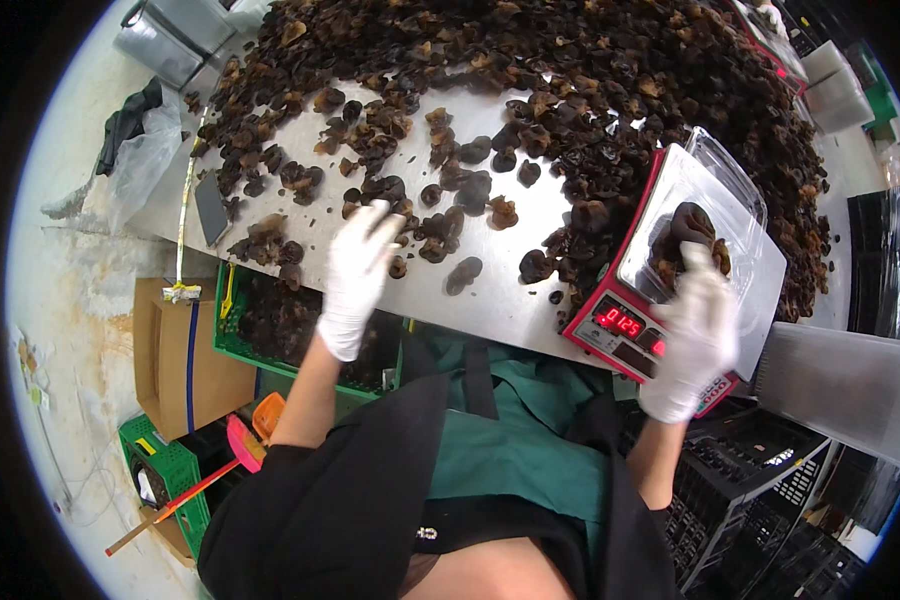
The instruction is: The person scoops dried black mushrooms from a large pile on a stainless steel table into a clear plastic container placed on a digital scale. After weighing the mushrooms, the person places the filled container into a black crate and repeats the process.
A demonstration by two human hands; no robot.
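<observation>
My left hand (358, 278), in a white glove, hovers over the near part of the metal table with its fingers apart and nothing seen in them. Loose wood ear mushrooms (380, 190) lie just beyond its fingertips. My right hand (698, 340), gloved too, reaches over the red-framed digital scale (618, 325). Its fingers are closed on a dark wood ear mushroom (692, 222) at a clear plastic tray (648, 262) on the weighing plate. The palm side of this hand is hidden. Red digits glow on the scale's display.
A large heap of wood ears (530, 50) covers the far side of the metal table (310, 140). A green crate (232, 335) with more stands below the left edge, beside a cardboard box (160, 350). Clear trays (840, 385) and black crates (740, 470) stand at right.
</observation>
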